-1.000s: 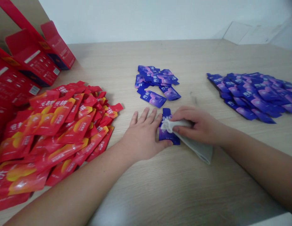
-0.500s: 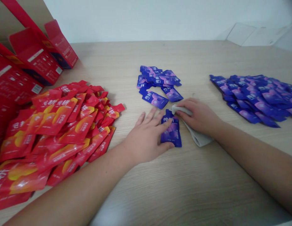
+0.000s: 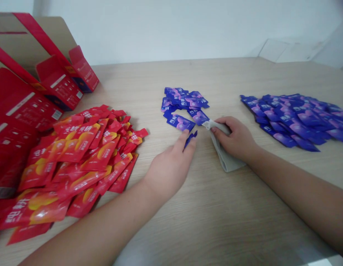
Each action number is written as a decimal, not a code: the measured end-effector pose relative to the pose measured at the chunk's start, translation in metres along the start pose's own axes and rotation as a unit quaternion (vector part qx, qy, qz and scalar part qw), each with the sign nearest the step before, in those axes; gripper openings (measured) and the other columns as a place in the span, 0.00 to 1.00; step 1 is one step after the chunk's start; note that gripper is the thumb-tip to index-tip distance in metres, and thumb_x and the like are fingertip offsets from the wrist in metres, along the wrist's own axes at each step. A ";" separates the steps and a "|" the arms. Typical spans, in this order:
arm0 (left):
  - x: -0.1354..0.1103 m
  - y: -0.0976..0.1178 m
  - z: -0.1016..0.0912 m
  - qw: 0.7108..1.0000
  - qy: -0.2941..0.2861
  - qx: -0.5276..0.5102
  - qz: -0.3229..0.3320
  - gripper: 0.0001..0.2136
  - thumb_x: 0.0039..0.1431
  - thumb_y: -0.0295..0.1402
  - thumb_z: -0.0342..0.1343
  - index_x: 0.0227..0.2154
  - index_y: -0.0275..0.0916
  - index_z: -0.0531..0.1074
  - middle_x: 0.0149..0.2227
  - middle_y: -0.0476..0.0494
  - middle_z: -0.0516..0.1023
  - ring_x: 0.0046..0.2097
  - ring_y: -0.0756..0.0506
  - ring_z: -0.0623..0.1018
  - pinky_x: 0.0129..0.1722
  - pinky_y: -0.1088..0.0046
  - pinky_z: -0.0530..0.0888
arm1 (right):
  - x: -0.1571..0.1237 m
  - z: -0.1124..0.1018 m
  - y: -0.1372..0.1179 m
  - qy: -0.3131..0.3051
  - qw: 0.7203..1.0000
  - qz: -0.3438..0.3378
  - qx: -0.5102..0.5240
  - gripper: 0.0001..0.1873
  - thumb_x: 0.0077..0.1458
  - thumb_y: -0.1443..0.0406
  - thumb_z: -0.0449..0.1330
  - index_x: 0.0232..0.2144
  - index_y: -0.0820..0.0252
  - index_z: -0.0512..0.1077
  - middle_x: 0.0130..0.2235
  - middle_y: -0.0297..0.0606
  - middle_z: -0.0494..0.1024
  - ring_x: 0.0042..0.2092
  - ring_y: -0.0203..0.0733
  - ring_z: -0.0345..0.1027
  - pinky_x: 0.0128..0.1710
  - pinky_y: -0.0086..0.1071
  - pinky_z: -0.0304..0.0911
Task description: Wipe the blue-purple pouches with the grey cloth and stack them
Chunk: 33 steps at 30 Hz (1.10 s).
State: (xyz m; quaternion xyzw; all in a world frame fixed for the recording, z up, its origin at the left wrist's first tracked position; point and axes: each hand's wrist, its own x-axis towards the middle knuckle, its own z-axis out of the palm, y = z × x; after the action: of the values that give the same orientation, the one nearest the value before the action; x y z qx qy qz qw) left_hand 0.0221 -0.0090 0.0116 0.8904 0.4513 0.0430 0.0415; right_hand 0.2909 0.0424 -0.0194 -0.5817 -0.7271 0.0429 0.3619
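Observation:
Between the fingers of my left hand (image 3: 171, 166) is a purple sachet (image 3: 190, 140), tilted up off the table and mostly hidden by the hand. My right hand (image 3: 235, 138) is closed on a folded pale grey cloth (image 3: 225, 157) that rests on the tabletop. Just beyond both hands lies a loose cluster of purple sachets (image 3: 181, 122) with white lettering and pinkish round shapes. The corner of the cloth comes close to the nearest of these.
To the left is a heap of red and orange sachets (image 3: 85, 151). Behind it stand red cardboard boxes (image 3: 63, 87) with raised flaps. A second purple pile (image 3: 295, 118) lies on the right. White panels (image 3: 282, 50) lean at the back right corner.
The purple sachet that lay flat under my left hand is now lifted and tilted in its fingers. My right hand keeps the cloth. The view has shifted slightly.

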 end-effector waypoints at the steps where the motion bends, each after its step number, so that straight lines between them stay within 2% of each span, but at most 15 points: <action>1: 0.000 -0.001 0.002 1.000 0.013 -0.015 0.007 0.31 0.70 0.20 0.47 0.75 0.38 0.60 0.79 0.31 0.55 0.60 0.36 0.83 0.55 0.59 0.83 | -0.001 -0.001 -0.001 0.003 1.000 0.003 0.003 0.10 0.65 0.57 0.64 0.46 0.52 0.78 0.46 0.44 0.84 0.48 0.57 0.79 0.50 0.52 0.75; 4: 0.001 -0.002 0.008 0.999 0.013 -0.029 0.021 0.20 0.74 0.27 0.48 0.62 0.30 0.74 0.72 0.26 0.69 0.68 0.33 0.75 0.68 0.52 0.73 | -0.002 -0.001 -0.002 -0.003 1.000 -0.005 0.015 0.11 0.66 0.56 0.64 0.47 0.52 0.78 0.46 0.44 0.84 0.47 0.56 0.78 0.49 0.52 0.74; 5: 0.000 -0.002 0.009 0.999 0.010 -0.032 0.020 0.19 0.75 0.30 0.47 0.60 0.29 0.76 0.71 0.24 0.70 0.68 0.31 0.74 0.69 0.50 0.71 | -0.002 0.000 -0.002 -0.006 1.000 -0.011 0.018 0.11 0.66 0.56 0.64 0.47 0.52 0.78 0.46 0.44 0.84 0.47 0.56 0.78 0.50 0.53 0.74; 7: -0.001 -0.004 0.007 0.998 0.011 -0.050 0.035 0.22 0.77 0.37 0.46 0.61 0.29 0.75 0.71 0.24 0.69 0.69 0.31 0.74 0.70 0.49 0.70 | -0.002 0.001 -0.002 -0.013 0.999 -0.021 0.024 0.11 0.66 0.57 0.64 0.47 0.53 0.78 0.45 0.44 0.84 0.48 0.56 0.78 0.50 0.53 0.74; 10: -0.002 -0.011 0.002 0.992 -0.027 -0.079 0.099 0.33 0.74 0.52 0.53 0.68 0.29 0.69 0.74 0.24 0.65 0.71 0.29 0.73 0.70 0.51 0.70 | -0.003 0.000 -0.005 -0.020 0.999 -0.027 0.032 0.11 0.66 0.57 0.64 0.48 0.52 0.78 0.45 0.43 0.84 0.48 0.56 0.79 0.50 0.53 0.75; 13: -0.001 -0.019 -0.004 0.986 -0.083 -0.088 0.117 0.54 0.58 0.68 0.62 0.73 0.28 0.62 0.76 0.21 0.60 0.70 0.24 0.73 0.68 0.51 0.72 | -0.011 -0.009 -0.017 -0.058 0.995 -0.074 0.039 0.12 0.67 0.58 0.64 0.51 0.51 0.77 0.49 0.44 0.83 0.50 0.57 0.79 0.52 0.54 0.75; 15: 0.000 -0.022 -0.006 0.984 -0.100 -0.090 0.119 0.63 0.49 0.68 0.69 0.76 0.28 0.55 0.77 0.20 0.56 0.69 0.23 0.74 0.67 0.51 0.73 | -0.020 -0.019 -0.032 -0.118 0.982 -0.139 0.048 0.13 0.69 0.60 0.63 0.54 0.49 0.76 0.53 0.43 0.83 0.53 0.55 0.78 0.54 0.52 0.75; 17: 0.001 -0.023 -0.006 0.982 -0.107 -0.096 0.123 0.67 0.47 0.63 0.74 0.78 0.29 0.47 0.78 0.20 0.56 0.70 0.25 0.74 0.67 0.53 0.73 | -0.030 -0.028 -0.049 -0.181 0.961 -0.198 0.065 0.14 0.70 0.62 0.62 0.55 0.49 0.77 0.54 0.43 0.82 0.54 0.52 0.78 0.55 0.48 0.75; 20: 0.002 -0.024 -0.004 0.980 -0.106 -0.117 0.122 0.70 0.49 0.60 0.75 0.80 0.32 0.36 0.74 0.24 0.65 0.68 0.28 0.76 0.64 0.56 0.74 | -0.040 -0.033 -0.068 -0.284 0.926 -0.230 0.092 0.13 0.68 0.64 0.64 0.53 0.48 0.79 0.53 0.40 0.84 0.52 0.50 0.79 0.53 0.45 0.77; 23: 0.001 -0.022 -0.002 0.978 -0.103 -0.128 0.126 0.69 0.52 0.60 0.73 0.80 0.35 0.31 0.69 0.29 0.75 0.63 0.30 0.81 0.59 0.57 0.77 | -0.037 -0.026 -0.071 -0.358 0.900 -0.230 0.096 0.12 0.65 0.66 0.65 0.50 0.47 0.80 0.53 0.37 0.84 0.55 0.52 0.79 0.56 0.46 0.76; 27: 0.002 -0.017 -0.005 0.983 -0.111 -0.107 0.100 0.66 0.56 0.58 0.69 0.79 0.33 0.31 0.63 0.31 0.81 0.58 0.30 0.84 0.53 0.58 0.78 | -0.022 -0.011 -0.057 -0.319 0.921 -0.220 0.046 0.12 0.68 0.65 0.63 0.52 0.50 0.80 0.55 0.41 0.83 0.59 0.53 0.76 0.63 0.50 0.70; 33: 0.004 -0.012 -0.010 0.986 -0.126 -0.082 0.070 0.63 0.58 0.58 0.66 0.79 0.30 0.31 0.57 0.31 0.84 0.53 0.29 0.86 0.46 0.58 0.79 | -0.018 -0.007 -0.036 -0.267 0.937 -0.225 0.010 0.13 0.70 0.63 0.62 0.54 0.53 0.81 0.50 0.44 0.83 0.54 0.53 0.77 0.57 0.49 0.73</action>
State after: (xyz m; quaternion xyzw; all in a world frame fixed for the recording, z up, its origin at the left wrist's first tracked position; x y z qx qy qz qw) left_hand 0.0137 0.0022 0.0199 0.9116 0.3740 -0.0297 0.1680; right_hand 0.2665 0.0126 -0.0055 -0.3662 -0.9085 0.1212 0.1609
